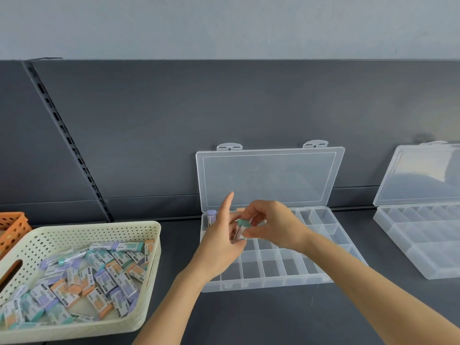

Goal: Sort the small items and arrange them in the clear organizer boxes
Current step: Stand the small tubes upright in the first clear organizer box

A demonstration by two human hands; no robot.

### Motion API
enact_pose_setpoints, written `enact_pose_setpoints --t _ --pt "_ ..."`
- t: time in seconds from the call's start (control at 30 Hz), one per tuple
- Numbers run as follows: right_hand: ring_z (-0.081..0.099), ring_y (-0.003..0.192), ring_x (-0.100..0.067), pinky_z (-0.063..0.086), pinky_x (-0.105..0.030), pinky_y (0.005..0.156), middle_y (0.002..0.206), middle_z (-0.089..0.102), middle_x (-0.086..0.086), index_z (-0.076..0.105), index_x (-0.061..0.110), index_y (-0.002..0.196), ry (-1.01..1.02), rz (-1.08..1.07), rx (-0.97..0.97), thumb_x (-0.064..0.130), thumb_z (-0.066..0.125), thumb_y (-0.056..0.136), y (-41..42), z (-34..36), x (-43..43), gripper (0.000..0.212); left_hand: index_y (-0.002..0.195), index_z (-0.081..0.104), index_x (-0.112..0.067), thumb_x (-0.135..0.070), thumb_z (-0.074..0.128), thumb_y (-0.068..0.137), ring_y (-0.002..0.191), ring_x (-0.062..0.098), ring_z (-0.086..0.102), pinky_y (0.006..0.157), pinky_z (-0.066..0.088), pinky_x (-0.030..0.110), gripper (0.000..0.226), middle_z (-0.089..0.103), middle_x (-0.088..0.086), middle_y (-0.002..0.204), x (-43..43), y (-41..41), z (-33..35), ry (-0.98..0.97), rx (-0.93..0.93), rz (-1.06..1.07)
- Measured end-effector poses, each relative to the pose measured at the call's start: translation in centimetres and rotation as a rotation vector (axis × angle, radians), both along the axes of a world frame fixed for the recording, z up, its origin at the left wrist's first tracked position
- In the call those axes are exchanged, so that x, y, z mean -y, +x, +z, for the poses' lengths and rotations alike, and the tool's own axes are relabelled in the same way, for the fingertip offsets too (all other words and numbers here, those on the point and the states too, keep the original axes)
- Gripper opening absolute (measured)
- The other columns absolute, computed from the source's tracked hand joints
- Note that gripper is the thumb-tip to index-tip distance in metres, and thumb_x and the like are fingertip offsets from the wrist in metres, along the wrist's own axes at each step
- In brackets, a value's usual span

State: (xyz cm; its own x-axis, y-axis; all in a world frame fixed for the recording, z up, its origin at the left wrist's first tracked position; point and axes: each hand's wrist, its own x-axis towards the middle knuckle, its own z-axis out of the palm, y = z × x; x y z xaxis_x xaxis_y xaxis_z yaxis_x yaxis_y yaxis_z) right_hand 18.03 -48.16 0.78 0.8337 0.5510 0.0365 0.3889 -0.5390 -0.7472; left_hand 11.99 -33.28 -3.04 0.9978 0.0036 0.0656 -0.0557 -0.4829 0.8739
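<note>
A clear organizer box [271, 280] lies open on the dark shelf, its lid leaning on the back panel. Both hands meet above its left half. My left hand [219, 242] holds erasers, index finger pointing up. My right hand [271, 225] pinches a teal-ended eraser [242, 227] from that bunch. A purple eraser [211, 216] stands in the box's back-left compartment. An orange one behind my hands is mostly hidden. A cream perforated basket [139, 235] at the left holds several purple, teal and orange erasers.
A second clear organizer box [408, 235] sits open at the right edge with its compartments bare. An orange perforated basket [12, 225] shows at the far left. A slotted upright rail [67, 138] runs down the dark back panel.
</note>
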Motion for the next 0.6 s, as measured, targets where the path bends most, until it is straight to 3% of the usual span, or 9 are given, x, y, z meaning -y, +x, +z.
enact_pose_setpoints --t 0.17,0.27,0.6 --pt "0.060 0.078 -0.014 0.050 -0.022 0.075 0.089 0.065 0.000 0.066 0.011 0.100 -0.088 -0.089 0.200 0.012 0.073 0.079 2.3 -0.4 1.3 0.022 0.147 0.012 -0.041 -0.015 0.066 0.088 0.131 0.000 0.039 0.109 0.034 0.027 0.084 0.040 -0.024 0.135 -0.2 0.6 -0.2 0.126 -0.037 -0.016" --pt "0.058 0.082 -0.020 0.050 -0.027 0.076 0.098 0.064 -0.008 0.066 0.008 0.104 -0.220 -0.182 0.325 0.011 0.068 0.082 4.9 -1.0 2.3 0.023 0.148 0.018 -0.035 -0.023 0.067 0.087 0.134 0.004 0.033 0.108 0.030 0.025 0.080 0.035 -0.021 0.144 -1.0 0.6 -0.4 0.223 -0.047 0.006" --pt "0.061 0.088 -0.029 0.048 -0.028 0.075 0.103 0.066 -0.012 0.067 0.006 0.105 -0.410 -0.070 0.275 0.010 0.067 0.085 7.2 -4.1 0.5 0.020 0.140 0.042 -0.031 -0.022 0.067 0.086 0.129 -0.003 0.033 0.100 0.023 0.012 0.060 0.031 -0.018 0.148 -2.4 0.2 -0.8 0.300 -0.031 0.078"
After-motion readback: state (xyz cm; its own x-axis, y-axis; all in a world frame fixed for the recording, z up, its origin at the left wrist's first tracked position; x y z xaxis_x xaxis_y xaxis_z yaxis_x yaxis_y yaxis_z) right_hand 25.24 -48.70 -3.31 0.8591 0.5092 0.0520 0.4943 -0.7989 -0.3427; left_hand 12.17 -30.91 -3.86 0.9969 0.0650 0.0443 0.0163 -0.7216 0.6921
